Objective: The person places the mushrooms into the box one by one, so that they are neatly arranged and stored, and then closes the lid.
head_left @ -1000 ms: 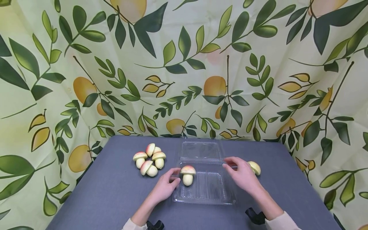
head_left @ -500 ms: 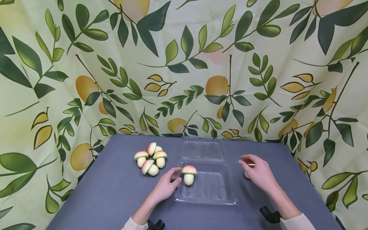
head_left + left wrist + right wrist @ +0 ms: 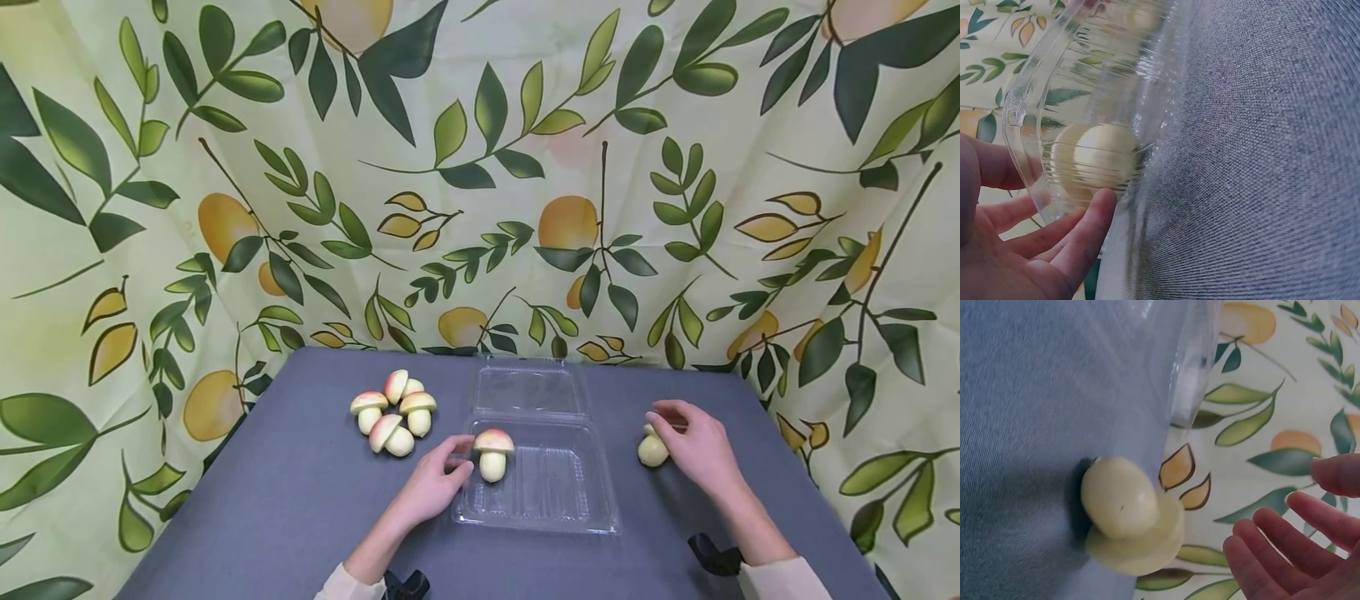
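Note:
A toy mushroom [image 3: 492, 457] with a red-tinged cap stands at the left inside a clear plastic clamshell container [image 3: 555, 530]. My left hand [image 3: 432, 481] rests its fingertips against the container's left side; in the left wrist view its loosely bent fingers touch the clear wall beside the pale mushroom [image 3: 1107, 153]. Right of the container, a second pale mushroom [image 3: 653, 451] lies on the table, partly hidden by my right hand [image 3: 697, 443]. In the right wrist view, a gap separates this mushroom [image 3: 1119, 497] from the spread fingers of the right hand [image 3: 1300, 544], which hold nothing.
Several more toy mushrooms [image 3: 391, 435] sit in a ring on the grey-blue table [image 3: 285, 500], left of the container. The container's lid [image 3: 528, 390] lies folded back toward the patterned cloth [image 3: 495, 208] behind. Black wrist straps [image 3: 716, 556] show at the cuffs.
My right hand has left the container's right edge and moved right, over the lone mushroom, which has come into view at its fingertips' left. The left hand stays at the container.

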`<state>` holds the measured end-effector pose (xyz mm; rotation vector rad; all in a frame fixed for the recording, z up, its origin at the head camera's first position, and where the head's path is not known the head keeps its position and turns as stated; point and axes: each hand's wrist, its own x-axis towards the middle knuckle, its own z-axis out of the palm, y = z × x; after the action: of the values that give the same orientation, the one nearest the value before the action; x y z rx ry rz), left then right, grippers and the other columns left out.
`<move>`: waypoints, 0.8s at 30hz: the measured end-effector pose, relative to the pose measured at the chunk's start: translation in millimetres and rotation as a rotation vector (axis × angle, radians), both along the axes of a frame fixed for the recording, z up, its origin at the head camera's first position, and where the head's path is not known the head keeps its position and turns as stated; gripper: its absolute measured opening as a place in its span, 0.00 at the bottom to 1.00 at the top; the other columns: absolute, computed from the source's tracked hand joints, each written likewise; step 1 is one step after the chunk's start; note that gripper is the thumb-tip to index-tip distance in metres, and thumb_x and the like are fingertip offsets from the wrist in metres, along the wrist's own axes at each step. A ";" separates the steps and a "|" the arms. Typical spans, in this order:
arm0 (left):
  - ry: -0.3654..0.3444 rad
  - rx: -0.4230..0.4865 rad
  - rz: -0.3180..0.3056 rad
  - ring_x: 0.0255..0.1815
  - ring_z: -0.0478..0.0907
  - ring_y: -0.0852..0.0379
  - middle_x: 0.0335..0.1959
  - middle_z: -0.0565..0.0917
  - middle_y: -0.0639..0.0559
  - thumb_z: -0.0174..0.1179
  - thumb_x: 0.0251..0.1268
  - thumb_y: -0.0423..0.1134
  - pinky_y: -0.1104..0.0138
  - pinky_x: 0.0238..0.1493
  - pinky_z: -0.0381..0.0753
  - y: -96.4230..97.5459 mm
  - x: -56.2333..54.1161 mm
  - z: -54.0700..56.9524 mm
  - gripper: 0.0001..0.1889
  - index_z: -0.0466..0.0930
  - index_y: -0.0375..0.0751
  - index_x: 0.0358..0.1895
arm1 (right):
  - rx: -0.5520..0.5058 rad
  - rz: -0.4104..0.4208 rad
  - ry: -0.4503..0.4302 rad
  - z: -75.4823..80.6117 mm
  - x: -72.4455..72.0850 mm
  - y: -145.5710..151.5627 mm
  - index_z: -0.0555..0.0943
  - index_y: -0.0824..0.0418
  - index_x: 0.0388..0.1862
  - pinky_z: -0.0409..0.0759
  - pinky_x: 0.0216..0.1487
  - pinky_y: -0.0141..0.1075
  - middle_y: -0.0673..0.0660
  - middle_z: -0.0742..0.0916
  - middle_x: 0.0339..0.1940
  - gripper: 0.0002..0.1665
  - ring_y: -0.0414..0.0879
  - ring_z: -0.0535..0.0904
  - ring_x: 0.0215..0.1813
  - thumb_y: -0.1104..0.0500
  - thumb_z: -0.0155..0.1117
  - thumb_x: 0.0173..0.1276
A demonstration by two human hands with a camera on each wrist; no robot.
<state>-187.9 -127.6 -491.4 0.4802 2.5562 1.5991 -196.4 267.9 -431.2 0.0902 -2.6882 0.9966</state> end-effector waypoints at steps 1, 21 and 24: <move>0.000 -0.002 0.001 0.54 0.82 0.44 0.63 0.77 0.35 0.58 0.75 0.35 0.63 0.41 0.83 0.0 0.1 0.1 0.21 0.73 0.37 0.68 | 0.004 -0.006 0.000 -1.0 -1.1 1.7 0.80 0.70 0.59 0.77 0.55 0.59 0.69 0.85 0.52 0.26 0.65 0.82 0.54 0.49 0.60 0.78; 0.002 -0.005 0.002 0.51 0.83 0.46 0.63 0.77 0.35 0.57 0.75 0.34 0.65 0.40 0.83 0.7 -0.1 1.1 0.20 0.73 0.37 0.67 | -0.002 -0.051 -0.144 -32.1 -16.9 34.7 0.74 0.76 0.63 0.75 0.54 0.61 0.76 0.81 0.57 0.34 0.69 0.76 0.58 0.44 0.53 0.80; 0.000 -0.004 0.001 0.52 0.82 0.45 0.63 0.77 0.35 0.57 0.75 0.34 0.65 0.40 0.83 0.6 0.4 1.7 0.20 0.73 0.37 0.67 | -0.019 -0.046 -0.182 -38.6 -17.9 36.9 0.73 0.75 0.65 0.75 0.54 0.59 0.75 0.80 0.59 0.36 0.69 0.76 0.60 0.43 0.53 0.80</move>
<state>-187.5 -127.0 -489.8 0.4790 2.5596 1.5933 -214.3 304.8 -469.8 -0.0699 -2.8287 1.0641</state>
